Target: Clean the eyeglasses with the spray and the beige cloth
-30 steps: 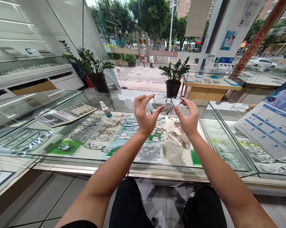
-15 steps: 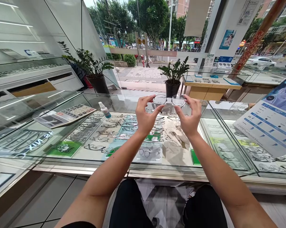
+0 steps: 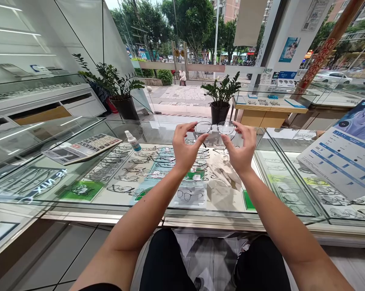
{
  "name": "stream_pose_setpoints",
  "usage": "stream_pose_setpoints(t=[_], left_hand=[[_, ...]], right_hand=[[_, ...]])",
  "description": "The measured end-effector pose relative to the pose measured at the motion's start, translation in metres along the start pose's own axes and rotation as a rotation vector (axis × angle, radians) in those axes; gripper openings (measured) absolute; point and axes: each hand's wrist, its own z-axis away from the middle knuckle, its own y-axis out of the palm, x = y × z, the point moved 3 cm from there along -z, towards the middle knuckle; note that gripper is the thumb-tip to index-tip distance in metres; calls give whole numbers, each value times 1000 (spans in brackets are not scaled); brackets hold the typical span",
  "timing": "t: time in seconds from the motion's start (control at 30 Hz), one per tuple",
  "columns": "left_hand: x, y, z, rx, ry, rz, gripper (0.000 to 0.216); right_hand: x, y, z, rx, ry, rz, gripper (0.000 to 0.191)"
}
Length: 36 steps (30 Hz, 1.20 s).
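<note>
A pair of thin dark-framed eyeglasses [image 3: 214,127] is held up above the glass counter, lenses facing away toward the window. My left hand [image 3: 187,143] pinches its left side between thumb and fingers. At the other side, my right hand [image 3: 240,143] grips the frame the same way. Faint printing shows on the clear lenses. Below my right hand a crumpled pale cloth [image 3: 223,171] lies on the counter top. A small white spray bottle [image 3: 132,141] with a blue label stands to the left of my left hand.
Many eyeglass frames lie inside the glass display counter [image 3: 110,206]. A printed booklet [image 3: 82,149] rests on it at left, and a blue-and-white printed card [image 3: 341,155] stands at right. Potted plants [image 3: 220,95] stand beyond, before the window.
The eyeglasses have shifted very slightly to the left and tilted a little, with both hands still holding them. The spray bottle and cloth stay where they were.
</note>
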Motion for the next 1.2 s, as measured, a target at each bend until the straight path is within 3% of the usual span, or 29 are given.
stream_pose_setpoints(t=[0.27, 0.53, 0.83, 1.2], left_hand=[[-4, -1, 0, -18, 15, -2, 54], [-10, -4, 0, -109, 148, -42, 50], [-12, -5, 1, -130, 234, -57, 52], [-1, 0, 1, -60, 127, 36, 54]], right_hand=[[-1, 1, 0, -39, -90, 58, 44], [-9, 6, 3, 38, -23, 40, 47], [-16, 9, 5, 58, -5, 23, 47], [-5, 3, 3, -56, -210, 81, 49]])
